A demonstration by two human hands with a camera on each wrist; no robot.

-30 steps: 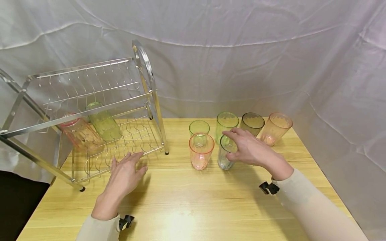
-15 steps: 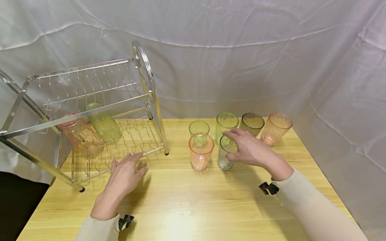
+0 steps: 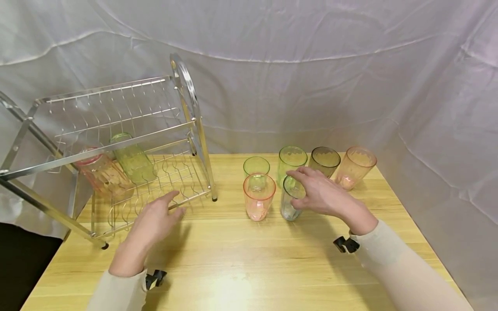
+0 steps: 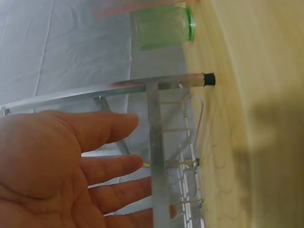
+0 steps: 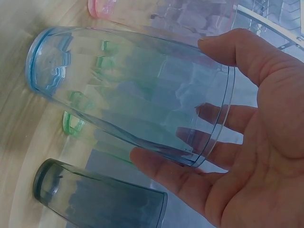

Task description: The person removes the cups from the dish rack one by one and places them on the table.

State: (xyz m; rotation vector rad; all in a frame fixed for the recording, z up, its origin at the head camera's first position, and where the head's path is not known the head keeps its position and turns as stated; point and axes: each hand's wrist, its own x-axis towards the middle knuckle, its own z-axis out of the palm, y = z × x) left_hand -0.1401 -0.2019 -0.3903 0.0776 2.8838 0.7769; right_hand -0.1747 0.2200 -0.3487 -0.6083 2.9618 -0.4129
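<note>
The thumb and fingers of my right hand [image 3: 324, 193] grip a clear bluish glass [image 3: 288, 204] near its rim. In the right wrist view the thumb lies on one side of that glass [image 5: 118, 90] and the fingers on the other; its base is at the wooden table. My left hand [image 3: 152, 219] holds nothing, its fingers fairly straight beside the lower front rail of a chrome dish rack [image 3: 97, 150]. From the left wrist the fingertips overlap the rail. On the rack's lower tier lean a red-rimmed glass [image 3: 105, 175] and a green glass [image 3: 134, 160].
A red-rimmed pink glass [image 3: 258, 205] stands left of the bluish one, with a small green glass [image 3: 256, 166] behind it. Along the back are a taller green glass [image 3: 292, 157], a dark grey glass [image 3: 324, 159] and a peach glass [image 3: 359, 164]. Grey cloth [image 3: 292, 95] hangs behind.
My left hand has shifted slightly left and back toward me along the rack's front, turning a little. The right hand and the bluish glass have kept their place.
</note>
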